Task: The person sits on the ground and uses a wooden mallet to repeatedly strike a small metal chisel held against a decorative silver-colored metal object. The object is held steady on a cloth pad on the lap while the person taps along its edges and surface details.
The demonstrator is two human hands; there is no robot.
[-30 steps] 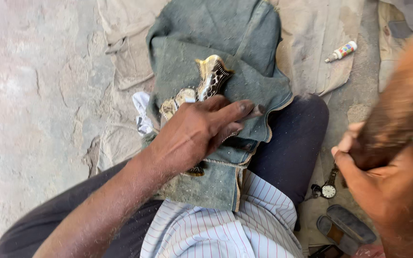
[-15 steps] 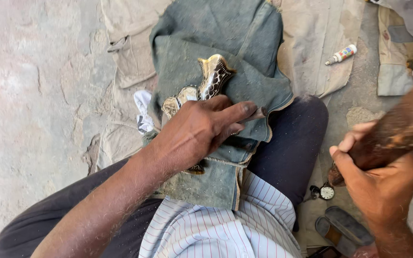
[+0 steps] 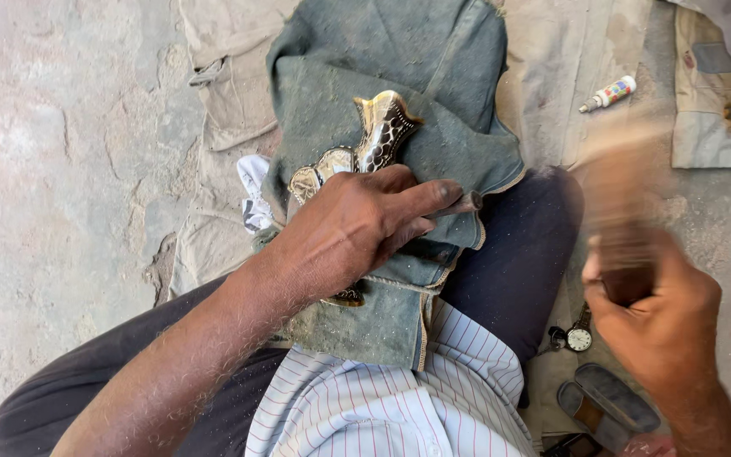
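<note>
Metal ornament (image 3: 382,135) on grey cloth, pressed down by left hand, right hand swinging blurred wooden mallet.
Near right: sandal (image 3: 607,406), small watch (image 3: 579,338). Right hand (image 3: 649,317) fingers wrapped on mallet (image 3: 619,203). Left hand (image 3: 357,228) fingers hold a thin metal punch (image 3: 463,204) against the ornament on the lap cloth (image 3: 399,59). Far right: small tube (image 3: 609,93).

Bare stone left (image 3: 69,211), glue tube right (image 3: 608,93)
</note>
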